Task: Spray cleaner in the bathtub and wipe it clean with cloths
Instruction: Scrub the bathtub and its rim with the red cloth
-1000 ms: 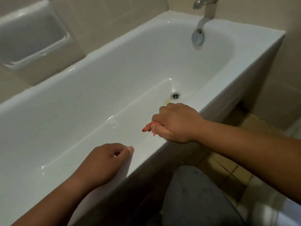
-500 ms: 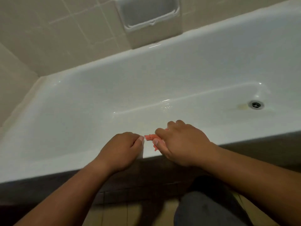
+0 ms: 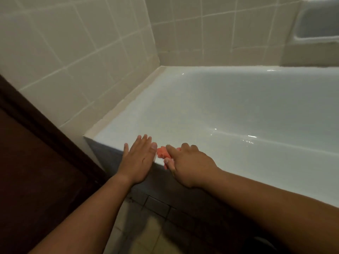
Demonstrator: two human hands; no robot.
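The white bathtub (image 3: 183, 114) fills the right half of the view, its left end against the tiled corner. A small orange-pink cloth (image 3: 162, 152) lies bunched on the tub's near rim. My right hand (image 3: 185, 165) grips that cloth on the rim, fingers curled round it, so most of the cloth is hidden. My left hand (image 3: 138, 159) lies flat on the rim just left of the cloth, fingers straight. No spray bottle is in view.
Beige tiled walls (image 3: 77, 52) meet at the tub's left end. A recessed white soap dish (image 3: 319, 21) sits in the back wall at top right. A dark wooden door or panel (image 3: 33, 171) stands at the left. Dark tiles face the tub's front.
The view has swung left along the tub, so the drain and tap are out of sight. Both hands slid left along the rim. My left hand has flattened from curled to straight fingers.
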